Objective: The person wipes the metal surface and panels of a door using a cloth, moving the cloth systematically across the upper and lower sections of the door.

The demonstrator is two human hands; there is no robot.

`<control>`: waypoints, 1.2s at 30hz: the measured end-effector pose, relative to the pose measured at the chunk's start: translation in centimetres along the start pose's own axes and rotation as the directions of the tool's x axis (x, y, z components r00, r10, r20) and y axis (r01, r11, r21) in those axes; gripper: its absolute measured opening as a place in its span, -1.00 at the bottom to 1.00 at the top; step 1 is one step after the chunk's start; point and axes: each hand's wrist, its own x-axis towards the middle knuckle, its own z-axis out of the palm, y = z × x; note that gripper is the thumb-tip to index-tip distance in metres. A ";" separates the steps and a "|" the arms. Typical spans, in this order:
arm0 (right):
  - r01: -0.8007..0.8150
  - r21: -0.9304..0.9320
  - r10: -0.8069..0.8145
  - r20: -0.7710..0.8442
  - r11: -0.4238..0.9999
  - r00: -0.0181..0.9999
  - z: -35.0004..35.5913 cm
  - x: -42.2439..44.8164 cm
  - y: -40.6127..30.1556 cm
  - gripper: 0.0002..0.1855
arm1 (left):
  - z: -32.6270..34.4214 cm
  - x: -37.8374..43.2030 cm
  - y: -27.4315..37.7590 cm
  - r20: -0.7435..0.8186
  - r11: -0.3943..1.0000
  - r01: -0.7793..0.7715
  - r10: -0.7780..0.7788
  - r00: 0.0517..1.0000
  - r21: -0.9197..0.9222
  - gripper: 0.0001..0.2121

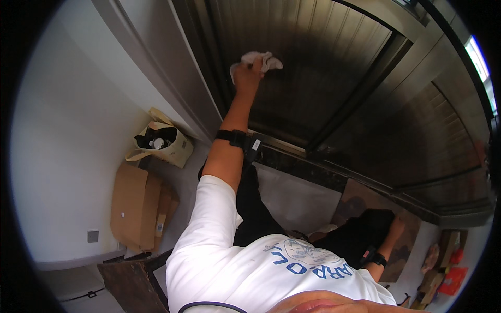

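Observation:
My left hand (247, 78) grips a whitish cloth (270, 62), bunched under the fingers. Hand and cloth lie against the lower left of a dark, glossy door panel (309, 82) with vertical grooves. The left arm is stretched out, a black strap and box (238, 139) around its forearm. At the right, my right hand (397, 227) rests by my bent knee in black trousers (364, 223). Its fingers are too dim and small to make out.
A tote bag (182, 150) holding bottles stands by the wall at left. Flattened cardboard boxes (131, 207) lean below it. A dark wooden piece of furniture (129, 283) is at lower left. A brown mat (352, 195) lies by the door sill (293, 164). Boxes and a red package (453, 279) sit at right.

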 end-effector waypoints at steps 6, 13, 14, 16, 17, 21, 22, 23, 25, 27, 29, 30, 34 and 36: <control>-0.043 -0.046 0.044 0.019 0.998 0.999 -0.6 0.9 0.6 -0.53 | -0.4 2.1 12.0 -0.225 0.915 -0.005 -0.094 0.970 -0.404 -0.70; -0.118 -0.039 0.117 -0.028 0.992 0.993 -1.3 -0.5 -0.9 -0.52 | 1.0 1.0 8.2 -0.357 0.973 -0.137 0.064 0.932 -0.185 -0.70; -0.119 -0.051 0.117 -0.039 0.992 0.992 -1.2 -0.6 0.5 -0.53 | 1.8 0.5 6.9 -0.341 0.984 -0.140 0.094 0.935 -0.113 -0.71; 0.093 -0.218 -0.109 -0.065 0.971 0.992 1.1 1.5 4.7 -0.53 | 1.9 -0.7 3.6 -0.309 0.983 -0.153 0.115 0.944 -0.103 -0.69; 0.183 -0.297 -0.211 -0.065 0.937 0.975 2.3 1.8 6.1 -0.53 | 2.4 -1.2 2.2 -0.284 0.981 -0.164 0.129 0.950 -0.101 -0.68; -0.154 0.048 0.154 0.014 0.987 0.988 -0.6 -0.6 -0.5 -0.55 | 0.5 -4.6 -0.5 -0.083 0.997 -0.005 0.011 0.996 0.073 -0.63; -0.162 0.046 0.162 0.015 0.986 0.987 -1.0 -0.8 -0.8 -0.55 | 0.6 -5.4 -0.7 -0.026 0.994 0.041 -0.039 0.999 0.099 -0.62; -0.171 0.044 0.170 0.017 0.984 0.985 -1.4 -1.0 -1.0 -0.55 | 0.9 -6.0 -0.8 0.031 0.988 0.084 -0.089 0.996 0.128 -0.60; -0.213 0.061 0.210 0.059 0.975 0.976 -2.1 -1.3 -2.5 -0.54 | 1.5 -7.0 -3.3 0.066 0.966 0.149 -0.166 0.984 0.213 -0.60; -0.231 0.064 0.227 0.061 0.971 0.972 -2.2 -1.5 -2.4 -0.54 | 3.4 -8.1 -5.9 0.110 0.926 0.228 -0.271 0.956 0.301 -0.61; -0.203 0.064 0.202 0.032 0.977 0.979 -1.6 -0.9 -2.1 -0.53 | 4.8 -9.0 -8.1 0.133 0.859 0.314 -0.395 0.909 0.404 -0.64; -0.177 0.072 0.176 0.021 0.982 0.984 -1.1 -0.5 -2.4 -0.53 | 4.9 -9.2 -8.6 0.132 0.815 0.357 -0.459 0.879 0.457 -0.63; -0.160 0.088 0.167 -0.073 0.983 0.983 -1.0 -0.5 -1.6 -0.54 | 7.4 -8.6 -3.1 0.332 0.695 0.718 -0.671 0.664 -0.031 -0.62; -0.133 0.079 0.141 -0.109 0.988 0.984 -1.3 -0.7 -1.1 -0.56 | 6.9 -6.8 2.1 0.409 0.784 0.601 -0.504 0.761 -0.152 -0.64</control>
